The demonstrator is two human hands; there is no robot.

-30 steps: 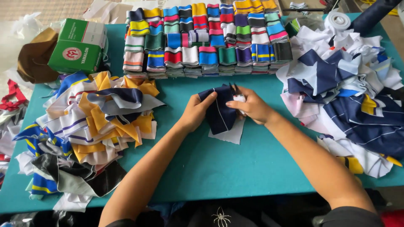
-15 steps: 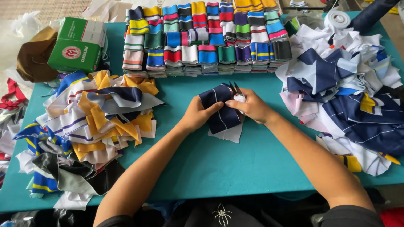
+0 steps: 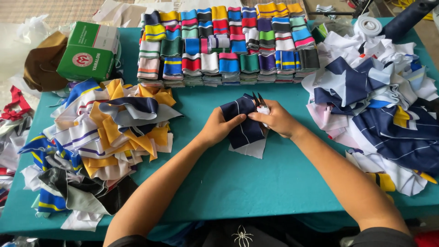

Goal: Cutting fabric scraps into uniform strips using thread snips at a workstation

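- Navy knit piece (image 3: 243,122) at frame centre on the teal table (image 3: 228,183), over a white scrap (image 3: 251,148).
- Left hand (image 3: 220,129) pinching its left edge, fingers closed on the cloth.
- Right hand (image 3: 274,120) curled around small snips (image 3: 257,99), blades apparently narrow.
- Best kept taut and flat; short cuts near the edge.
- Both forearms angled inward from bottom of frame.

Over a teal bench (image 3: 256,192), the left hand (image 3: 218,129) pinches a navy striped fabric piece (image 3: 242,123) while the right hand (image 3: 277,120) grips small snips (image 3: 258,99) at its upper edge; folded striped collars (image 3: 219,45) are stacked beyond.
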